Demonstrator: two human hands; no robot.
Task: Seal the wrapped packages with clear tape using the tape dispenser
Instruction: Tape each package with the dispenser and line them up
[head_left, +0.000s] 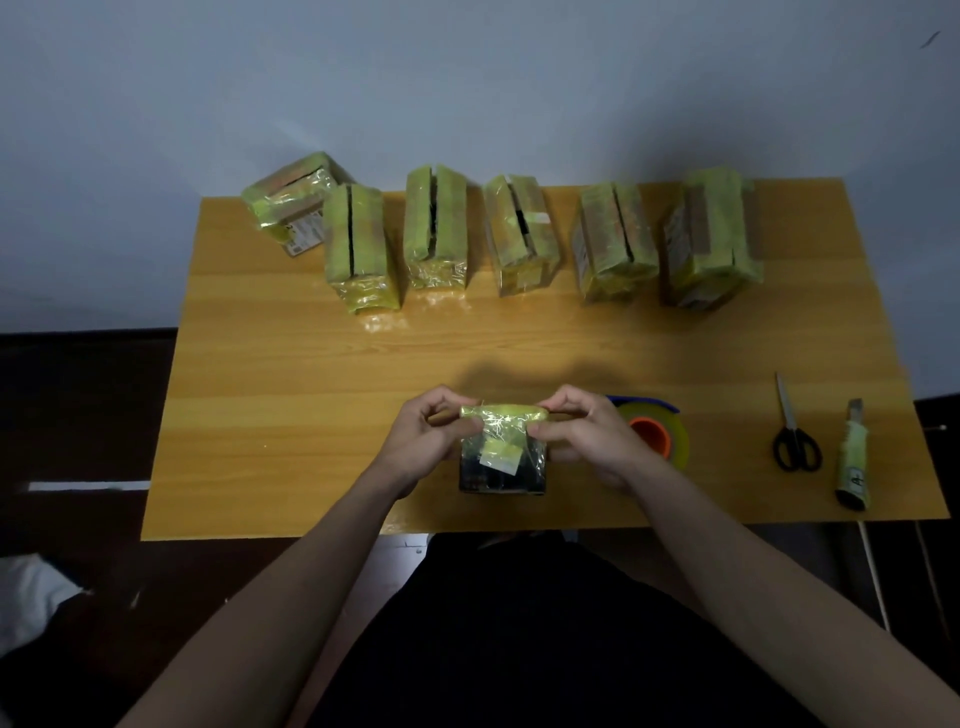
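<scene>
Head view: both hands met at lower centre of the frame over a small dark box wrapped in clear film (503, 467), standing on the wooden table (291, 415) near its front edge. Left hand (434, 439) and right hand (582, 441) each pinched one end of a crumpled yellowish strip of tape or film (503, 413) stretched across the box top; which material could not be told. A yellowish patch sat on the box's near face. Contents of the box not visible through the wrap.

Blue tape dispenser with an orange core and clear tape roll (655, 434) lay just right of the right hand, partly hidden by it.

Row of six cardboard packages wrapped in yellow-green film (436, 223) stood across the upper part of the table, most showing a dark slit along the top.

Black-handled scissors (794, 434) and a utility knife with a taped handle (853, 457) lay at right.
</scene>
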